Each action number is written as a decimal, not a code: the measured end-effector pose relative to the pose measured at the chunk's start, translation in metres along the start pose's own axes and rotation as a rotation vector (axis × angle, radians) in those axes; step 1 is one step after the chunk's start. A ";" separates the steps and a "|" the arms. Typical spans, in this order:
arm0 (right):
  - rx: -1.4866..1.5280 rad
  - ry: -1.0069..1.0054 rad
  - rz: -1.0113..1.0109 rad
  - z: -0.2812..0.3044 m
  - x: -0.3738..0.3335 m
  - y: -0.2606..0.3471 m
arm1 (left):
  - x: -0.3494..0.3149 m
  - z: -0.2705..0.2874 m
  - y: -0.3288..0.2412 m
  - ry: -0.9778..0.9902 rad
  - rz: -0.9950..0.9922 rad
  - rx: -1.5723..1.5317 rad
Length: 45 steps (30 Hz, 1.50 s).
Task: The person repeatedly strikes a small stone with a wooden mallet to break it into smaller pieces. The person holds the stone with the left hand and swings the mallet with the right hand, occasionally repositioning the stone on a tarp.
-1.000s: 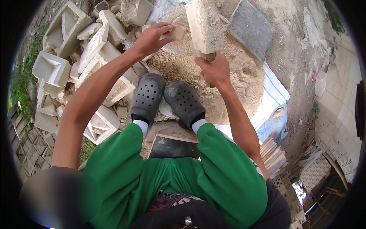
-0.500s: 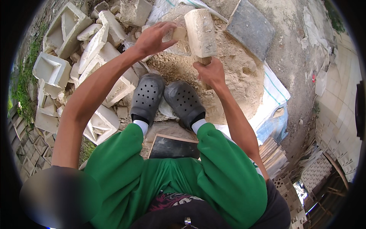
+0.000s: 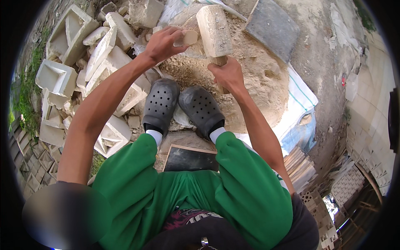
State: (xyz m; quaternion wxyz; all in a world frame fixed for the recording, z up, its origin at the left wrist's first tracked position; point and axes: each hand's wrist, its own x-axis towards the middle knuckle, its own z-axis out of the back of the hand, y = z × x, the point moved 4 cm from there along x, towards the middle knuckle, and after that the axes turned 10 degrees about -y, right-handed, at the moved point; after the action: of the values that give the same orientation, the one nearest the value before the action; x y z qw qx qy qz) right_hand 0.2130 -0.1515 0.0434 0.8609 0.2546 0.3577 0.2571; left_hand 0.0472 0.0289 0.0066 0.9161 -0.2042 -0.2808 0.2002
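Left hand (image 3: 166, 44) grasping small pale chunk (image 3: 191, 38), top centre of frame. Right hand (image 3: 229, 75) clenched round handle (image 3: 219, 61) of mallet (image 3: 213, 31), just right of chunk. Pale powder (image 3: 260, 91), upper centre; broken blocks (image 3: 101, 54), upper left.

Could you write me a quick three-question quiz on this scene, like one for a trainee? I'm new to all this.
1. Fill in the blank: the right hand grips a ____ by its handle.

2. True or false: the perforated clogs are bright red.

3. Where does the heap of broken pale pieces lie?
a) To the left of the clogs
b) To the right of the clogs
c) On the green trousers

Key:
1. Mallet
2. False; they are dark grey.
3. a
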 end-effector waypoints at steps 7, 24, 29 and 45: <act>0.273 -0.186 0.388 0.032 -0.021 0.051 | -0.002 0.002 0.003 0.025 -0.039 0.056; 0.084 -0.279 0.637 -0.003 -0.016 0.038 | -0.004 -0.004 0.007 -0.062 -0.127 0.032; 0.078 0.006 -0.030 -0.006 -0.001 0.004 | -0.005 -0.004 0.007 -0.035 -0.126 0.005; 0.030 0.005 0.009 -0.009 0.001 -0.001 | -0.010 -0.009 0.014 -0.067 -0.160 -0.004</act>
State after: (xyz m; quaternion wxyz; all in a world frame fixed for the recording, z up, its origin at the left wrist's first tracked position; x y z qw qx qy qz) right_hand 0.2073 -0.1492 0.0371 0.8550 0.2681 0.3626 0.2562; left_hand 0.0417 0.0335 -0.0111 0.9189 -0.1764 -0.3271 0.1326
